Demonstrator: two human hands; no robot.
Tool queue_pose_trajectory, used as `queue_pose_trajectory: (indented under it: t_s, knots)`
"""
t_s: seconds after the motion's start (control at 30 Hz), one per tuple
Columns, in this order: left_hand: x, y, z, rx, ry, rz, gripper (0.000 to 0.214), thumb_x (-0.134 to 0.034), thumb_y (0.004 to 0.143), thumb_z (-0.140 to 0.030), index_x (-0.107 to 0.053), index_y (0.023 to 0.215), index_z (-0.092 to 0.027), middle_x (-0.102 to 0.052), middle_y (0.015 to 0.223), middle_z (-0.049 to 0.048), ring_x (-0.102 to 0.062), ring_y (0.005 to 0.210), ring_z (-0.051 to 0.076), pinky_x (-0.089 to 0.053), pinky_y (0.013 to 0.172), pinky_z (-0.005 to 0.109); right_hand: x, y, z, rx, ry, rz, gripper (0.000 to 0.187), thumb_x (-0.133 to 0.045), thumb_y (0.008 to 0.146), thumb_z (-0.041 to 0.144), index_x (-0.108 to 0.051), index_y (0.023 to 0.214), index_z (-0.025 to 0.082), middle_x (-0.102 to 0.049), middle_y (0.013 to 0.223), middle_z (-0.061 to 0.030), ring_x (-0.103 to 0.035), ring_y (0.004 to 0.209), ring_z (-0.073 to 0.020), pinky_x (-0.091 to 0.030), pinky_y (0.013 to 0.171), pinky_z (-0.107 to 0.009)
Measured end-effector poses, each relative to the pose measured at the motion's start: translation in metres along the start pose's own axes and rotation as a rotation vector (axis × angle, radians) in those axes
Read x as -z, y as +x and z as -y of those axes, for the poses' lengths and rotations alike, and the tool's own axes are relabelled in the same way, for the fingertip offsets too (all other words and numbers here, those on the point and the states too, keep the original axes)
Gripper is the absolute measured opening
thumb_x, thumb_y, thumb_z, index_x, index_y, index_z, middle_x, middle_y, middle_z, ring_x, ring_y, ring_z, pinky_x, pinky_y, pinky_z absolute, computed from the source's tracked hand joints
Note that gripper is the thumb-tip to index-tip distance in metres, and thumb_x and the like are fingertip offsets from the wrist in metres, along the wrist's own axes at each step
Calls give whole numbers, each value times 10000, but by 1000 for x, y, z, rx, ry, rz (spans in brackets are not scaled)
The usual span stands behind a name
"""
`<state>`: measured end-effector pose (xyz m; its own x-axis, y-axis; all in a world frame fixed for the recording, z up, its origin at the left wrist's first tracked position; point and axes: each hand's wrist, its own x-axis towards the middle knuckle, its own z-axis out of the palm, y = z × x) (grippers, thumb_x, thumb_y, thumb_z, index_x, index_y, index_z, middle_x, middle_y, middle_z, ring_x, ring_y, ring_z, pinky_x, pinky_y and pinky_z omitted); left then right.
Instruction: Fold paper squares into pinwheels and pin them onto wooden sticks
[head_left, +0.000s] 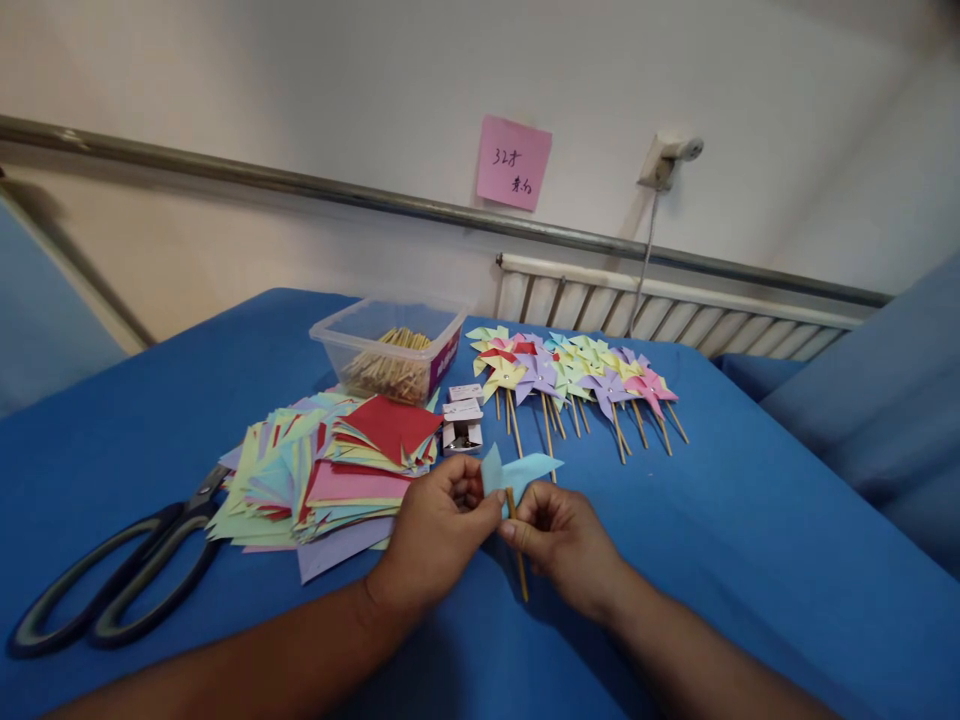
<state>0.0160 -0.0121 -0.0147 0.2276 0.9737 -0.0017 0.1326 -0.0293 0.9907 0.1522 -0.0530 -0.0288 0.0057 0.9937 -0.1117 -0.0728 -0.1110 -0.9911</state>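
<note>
My left hand [439, 530] and my right hand [559, 540] meet above the blue table [750, 540]. Between them is a light blue paper pinwheel [517, 468] on a thin wooden stick [519, 560]. The left hand's fingers pinch the folded paper at its centre. Fingers of the right hand are closed round the stick just below the paper, and the stick's lower end pokes out beneath the hand. Both hands' fingers are curled, not spread.
A pile of coloured paper squares [330, 470] lies left of my hands, with black scissors [112, 580] further left. Behind are a clear tub of wooden sticks [390, 350], small white boxes [463, 420] and a row of finished pinwheels [570, 375]. A pink note [514, 162] hangs on the wall.
</note>
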Motion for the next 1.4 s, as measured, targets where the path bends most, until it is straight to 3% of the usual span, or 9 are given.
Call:
queue_pose_trajectory:
  t_s: [0.57,0.8,1.4]
  knots:
    - [4,6,-6,161,-77,95,187,-694,647,-237,-538,720,-166,-607,641,-22,-546,589,119,-417,547,219,0,-1,-9,-12,-46,9,252,-668,640,241,-430,571,194,-427,509,83,-339,483,-65,-271,490,-211]
    - [7,8,-7,161,-94,128,193,-663,674,-305,-549,728,-159,-587,619,-25,-520,562,109,-391,515,210,4,2,-12,-9,-60,27,254,-672,650,232,-434,573,193,-416,502,86,-332,479,-61,-271,485,-210]
    - [7,10,-10,194,-50,133,226,-708,620,-252,-584,782,-156,-637,648,-17,-562,583,119,-419,517,203,9,5,-12,-35,-73,92,268,-700,670,267,-461,579,184,-434,489,83,-322,435,-47,-257,433,-194]
